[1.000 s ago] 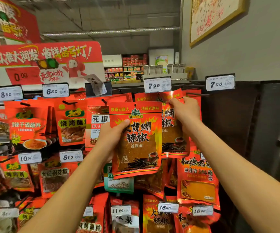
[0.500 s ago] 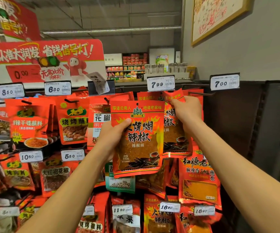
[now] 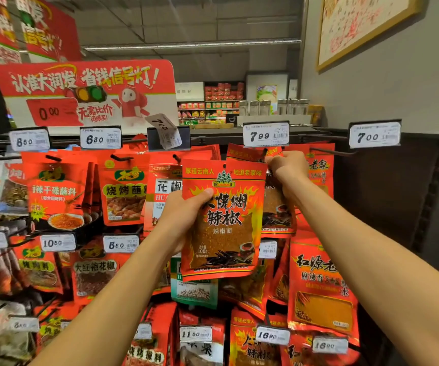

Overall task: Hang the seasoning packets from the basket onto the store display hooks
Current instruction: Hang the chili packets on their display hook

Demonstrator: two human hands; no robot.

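1 chili packet point(image 3: 223, 220), left thumb across front

A red promotional sign point(image 3: 86, 93) tops the rack; a framed poster point(image 3: 361, 25) hangs on the grey wall point(image 3: 387, 91).

My left hand point(image 3: 184, 215) hides the held packet's point(image 3: 223, 220) left edge. My right hand point(image 3: 288, 167) covers the top of the packet behind point(image 3: 276, 210). Small print on the price tag point(image 3: 266, 134) above is unreadable.
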